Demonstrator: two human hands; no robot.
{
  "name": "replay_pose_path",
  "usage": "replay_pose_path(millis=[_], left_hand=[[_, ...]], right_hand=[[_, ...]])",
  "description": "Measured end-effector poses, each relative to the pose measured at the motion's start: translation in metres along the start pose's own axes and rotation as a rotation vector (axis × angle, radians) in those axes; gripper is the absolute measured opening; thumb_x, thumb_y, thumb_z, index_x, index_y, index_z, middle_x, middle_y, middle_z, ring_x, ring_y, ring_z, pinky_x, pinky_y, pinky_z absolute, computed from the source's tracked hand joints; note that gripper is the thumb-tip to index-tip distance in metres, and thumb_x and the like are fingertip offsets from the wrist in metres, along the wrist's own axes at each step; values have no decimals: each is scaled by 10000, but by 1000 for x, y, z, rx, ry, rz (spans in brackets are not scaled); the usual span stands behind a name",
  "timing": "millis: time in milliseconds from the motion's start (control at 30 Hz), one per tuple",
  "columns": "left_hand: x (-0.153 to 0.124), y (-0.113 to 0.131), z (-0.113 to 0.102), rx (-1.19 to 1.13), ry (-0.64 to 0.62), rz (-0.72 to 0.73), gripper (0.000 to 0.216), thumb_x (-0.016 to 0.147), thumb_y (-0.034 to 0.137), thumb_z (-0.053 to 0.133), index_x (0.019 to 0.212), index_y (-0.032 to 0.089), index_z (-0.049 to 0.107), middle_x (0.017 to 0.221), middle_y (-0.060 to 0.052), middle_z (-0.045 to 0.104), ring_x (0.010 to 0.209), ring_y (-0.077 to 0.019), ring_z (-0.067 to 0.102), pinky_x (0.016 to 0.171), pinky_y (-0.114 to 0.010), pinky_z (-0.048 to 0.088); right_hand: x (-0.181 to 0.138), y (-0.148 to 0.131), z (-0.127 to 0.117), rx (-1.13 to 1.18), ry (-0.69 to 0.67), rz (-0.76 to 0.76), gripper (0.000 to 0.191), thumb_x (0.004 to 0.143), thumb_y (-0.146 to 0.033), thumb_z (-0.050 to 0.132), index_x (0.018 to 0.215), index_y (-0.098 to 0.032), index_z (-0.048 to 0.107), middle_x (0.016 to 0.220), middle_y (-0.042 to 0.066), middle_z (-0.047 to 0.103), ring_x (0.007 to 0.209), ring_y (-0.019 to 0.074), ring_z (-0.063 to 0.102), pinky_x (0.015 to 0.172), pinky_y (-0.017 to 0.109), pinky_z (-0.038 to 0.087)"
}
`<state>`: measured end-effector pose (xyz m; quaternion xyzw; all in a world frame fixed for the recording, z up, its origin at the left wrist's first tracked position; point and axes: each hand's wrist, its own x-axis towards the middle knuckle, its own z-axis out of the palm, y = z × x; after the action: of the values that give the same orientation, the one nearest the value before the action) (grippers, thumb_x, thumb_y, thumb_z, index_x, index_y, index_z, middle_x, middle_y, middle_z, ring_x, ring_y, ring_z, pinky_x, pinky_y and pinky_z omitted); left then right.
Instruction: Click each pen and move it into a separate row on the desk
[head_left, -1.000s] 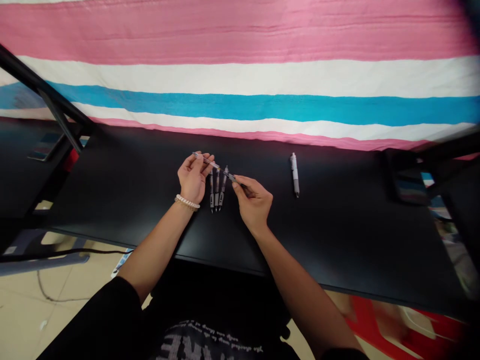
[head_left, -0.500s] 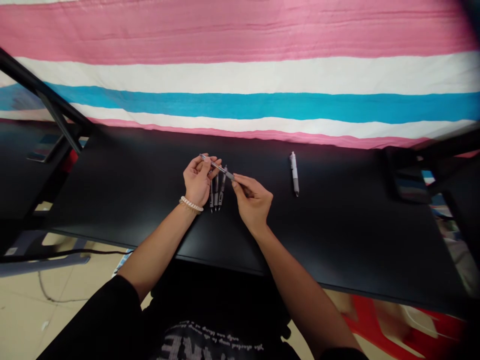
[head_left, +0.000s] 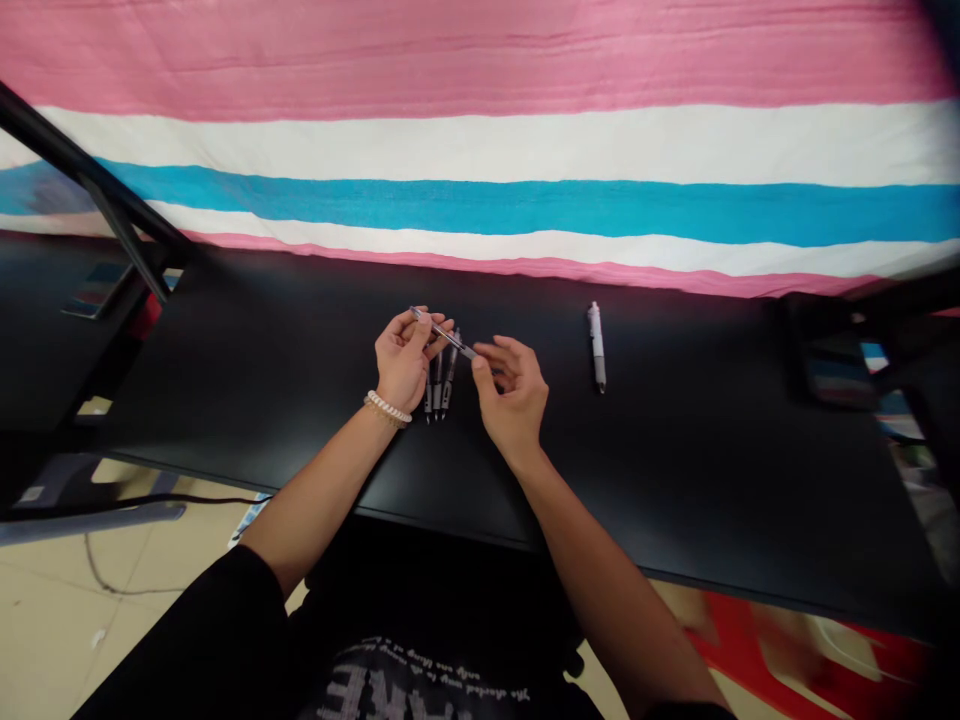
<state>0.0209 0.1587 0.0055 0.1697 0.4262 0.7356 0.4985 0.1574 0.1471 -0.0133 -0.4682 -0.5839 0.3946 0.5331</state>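
My left hand (head_left: 403, 358), with a beaded band at the wrist, pinches the clear barrel of a pen (head_left: 447, 334) between thumb and fingers. The pen slants down to the right, its grey grip end toward my right hand (head_left: 513, 392). That hand has its fingers spread, and the thumb is close to the grip end; whether it touches cannot be made out. Beneath the held pen, several similar pens (head_left: 438, 396) lie side by side on the black table, partly hidden by my left hand. A white pen (head_left: 597, 346) with a grey grip lies apart to the right.
The black table (head_left: 315, 330) runs up to a striped pink, white and blue cloth (head_left: 480, 208) at the back. A dark flat object (head_left: 836, 350) is at the right end. On the left stands a black metal frame (head_left: 124, 235). A red stool (head_left: 742, 650) is below the front edge.
My right hand has loosened from the pen's grip end, its fingers spreading away from it. My left hand still holds the pen. The whole view has shifted slightly.
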Motion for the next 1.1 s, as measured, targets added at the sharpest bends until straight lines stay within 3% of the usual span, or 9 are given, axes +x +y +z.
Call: replay_pose_path(millis=[200,367,467,533,633,767,833,1000,1100], left_hand=[[-1,-1,-1,6,-36,2,243,786,277,803,928,167,639,871,-37,726,833,-165,730,907,-373,564],[-1,5,-1,11,-129,-53,225,811,276,779,946,191,621,903,-17,694,851,-150,712,880,-335,554],[-3,14,2,-76,-195,-154,137,898,318,679,926,205,605,843,9,638,777,-115,675,858,-313,543],[-4,19,4,-165,-211,-233,239,966,414,548,870,200,595,708,28,548,623,-85,587,749,-277,534],[-5,27,6,-254,-169,-290,389,1002,463,397,760,200,551,557,55,364,453,-72,385,543,-238,441],[-6,31,4,-265,-67,-311,360,986,383,396,684,210,488,494,74,210,389,-75,219,418,-225,263],[-7,31,5,-266,-55,-306,363,984,397,393,686,212,489,493,75,204,389,-77,211,420,-226,254],[-8,29,9,-237,-86,-286,418,975,533,415,724,215,517,523,56,328,432,-82,330,510,-242,383],[-8,31,8,-230,-123,-302,448,963,565,439,697,211,511,481,69,280,398,-80,297,466,-243,347]], right_hand=[[-2,-1,0,-38,14,1,229,886,-380,667,1035,-222,596,886,39,743,752,177,740,665,303,602],[-2,-1,-1,37,-87,57,187,921,-380,615,987,-231,524,743,-25,695,497,110,630,500,239,518],[-3,-2,0,-33,-110,-13,201,919,-362,609,1026,-234,497,738,-26,690,547,128,649,546,259,527],[-5,-2,2,-113,-128,-85,214,915,-346,611,1052,-237,487,754,-18,708,582,144,666,585,277,536],[-10,-2,6,-192,-210,-170,202,927,-328,589,1073,-241,482,794,-2,731,618,158,682,611,287,542],[-16,-1,9,-238,-323,-238,187,954,-316,539,1113,-240,477,852,27,745,698,180,714,663,309,562],[-16,-1,9,-243,-331,-250,189,960,-311,529,1126,-238,475,878,35,747,730,185,722,687,317,567],[-12,-1,6,-235,-260,-213,167,959,-306,536,1097,-236,472,861,30,744,741,188,724,692,312,556],[-12,-2,6,-200,-305,-200,154,949,-271,534,1083,-232,471,806,8,729,680,174,703,662,293,534]])
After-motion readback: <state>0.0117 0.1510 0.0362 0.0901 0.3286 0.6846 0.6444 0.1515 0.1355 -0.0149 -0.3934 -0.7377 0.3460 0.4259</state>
